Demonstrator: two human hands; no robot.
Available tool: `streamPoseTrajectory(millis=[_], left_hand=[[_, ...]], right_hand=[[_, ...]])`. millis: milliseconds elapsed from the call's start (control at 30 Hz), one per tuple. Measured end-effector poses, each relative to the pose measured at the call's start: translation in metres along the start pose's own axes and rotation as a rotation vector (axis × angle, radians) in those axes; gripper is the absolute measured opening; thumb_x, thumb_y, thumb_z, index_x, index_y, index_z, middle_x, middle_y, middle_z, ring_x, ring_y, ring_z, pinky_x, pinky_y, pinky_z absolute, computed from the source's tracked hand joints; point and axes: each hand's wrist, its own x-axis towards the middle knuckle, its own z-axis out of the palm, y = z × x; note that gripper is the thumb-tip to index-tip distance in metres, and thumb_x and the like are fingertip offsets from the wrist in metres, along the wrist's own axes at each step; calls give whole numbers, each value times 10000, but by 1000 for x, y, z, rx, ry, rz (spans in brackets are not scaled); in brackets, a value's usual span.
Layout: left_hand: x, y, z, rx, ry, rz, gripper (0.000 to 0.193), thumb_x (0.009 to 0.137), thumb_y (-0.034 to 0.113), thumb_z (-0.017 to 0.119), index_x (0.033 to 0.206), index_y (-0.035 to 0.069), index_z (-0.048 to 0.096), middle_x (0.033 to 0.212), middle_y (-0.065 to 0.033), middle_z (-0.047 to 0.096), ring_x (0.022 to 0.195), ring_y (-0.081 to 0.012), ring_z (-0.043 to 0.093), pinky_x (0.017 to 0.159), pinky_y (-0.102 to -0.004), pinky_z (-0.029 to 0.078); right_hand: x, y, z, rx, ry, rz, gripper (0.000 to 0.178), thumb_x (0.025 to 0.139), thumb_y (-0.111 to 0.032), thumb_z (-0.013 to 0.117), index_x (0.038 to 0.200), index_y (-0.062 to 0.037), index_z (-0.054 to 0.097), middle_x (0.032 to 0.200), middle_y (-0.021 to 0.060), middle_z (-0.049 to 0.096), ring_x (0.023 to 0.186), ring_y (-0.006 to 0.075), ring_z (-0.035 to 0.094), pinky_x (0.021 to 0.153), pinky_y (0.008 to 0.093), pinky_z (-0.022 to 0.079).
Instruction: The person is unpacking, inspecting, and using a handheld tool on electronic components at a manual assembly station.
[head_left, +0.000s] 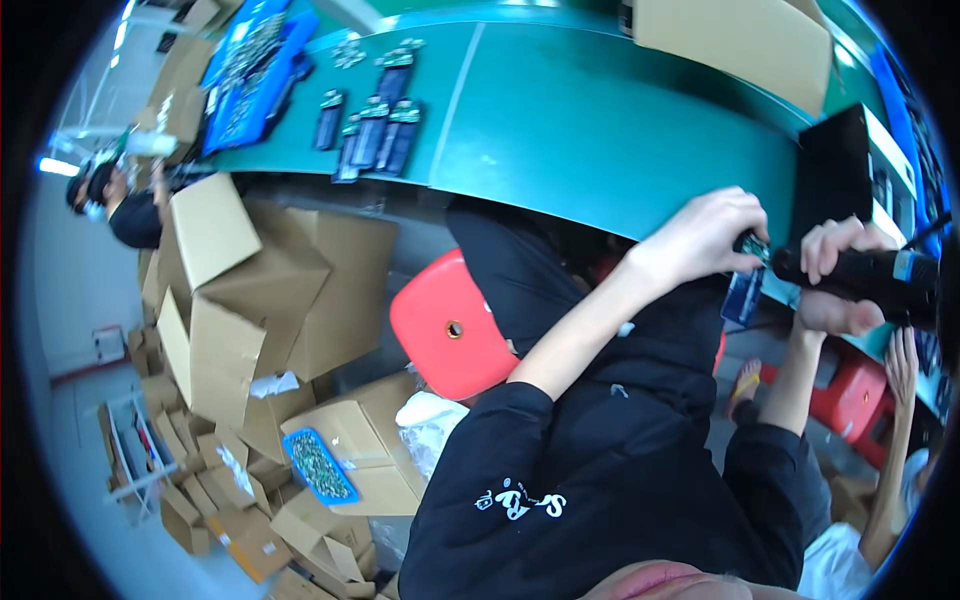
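Observation:
My left hand [712,232] is closed at the table's front edge, its fingertips pinching a small green circuit board [756,250]. A dark blue block [742,298] hangs just below the board and appears joined to it. My right hand [838,265] is wrapped round a thick black cylindrical power tool [880,278], probably an electric screwdriver. The tool's narrow end points left and meets the board or lies right beside it; the exact contact is hidden by my fingers. Several similar dark blue blocks with green boards on their ends [372,135] lie on the table at the left.
The green table [560,110] bears a cardboard box [735,50], a blue bin of boards [255,75] and a black-and-white box [858,165]. Open cartons [250,290] and a red stool [452,325] stand left. Another person's hand [900,365] is close at the right.

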Motion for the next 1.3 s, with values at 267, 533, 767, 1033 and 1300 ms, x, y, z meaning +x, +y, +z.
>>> streamPoseTrajectory(millis=[267, 533, 767, 1033, 1300], left_hand=[[22, -10, -30, 194, -110, 7, 255, 727, 205, 799, 879, 62, 652, 859, -75, 648, 899, -267, 621, 823, -350, 492], [54, 20, -83, 899, 69, 62, 215, 833, 254, 690, 958, 80, 681, 868, -82, 680, 743, -286, 673, 671, -361, 538], [-47, 28, -290, 1180, 119, -327, 365, 858, 24, 630, 1209, 123, 645, 1256, -112, 621, 1157, -300, 592, 976, -382, 488], [-96, -12, -365, 1065, -111, -511, 422, 819, 22, 685, 1229, 105, 633, 1317, -109, 598, 1184, -330, 576, 1004, -378, 481], [-88, -23, -366, 999, -175, -411, 331, 810, 74, 706, 1137, 39, 665, 1188, -157, 650, 1076, -360, 620, 938, -400, 480]], right_hand=[[-16, -34, -51, 74, -24, -110, 843, 703, -800, 654, 1077, -64, 479, 719, 29, 465, 550, 93, 447, 473, 212, 338], [-52, -60, -63, 39, -30, -164, 845, 710, -800, 645, 1061, -52, 465, 704, 24, 437, 520, 92, 428, 472, 209, 342], [-70, -67, -79, -89, 159, -50, 850, 717, -756, 688, 1100, -36, 449, 682, 32, 452, 496, 104, 444, 460, 211, 361], [-72, -56, -79, -44, 125, 31, 738, 775, -694, 668, 1050, -43, 456, 725, 41, 442, 544, 101, 443, 494, 206, 360], [-73, -73, -90, -119, 183, 4, 797, 745, -682, 723, 1098, -24, 447, 721, 45, 475, 535, 116, 461, 477, 218, 362]])
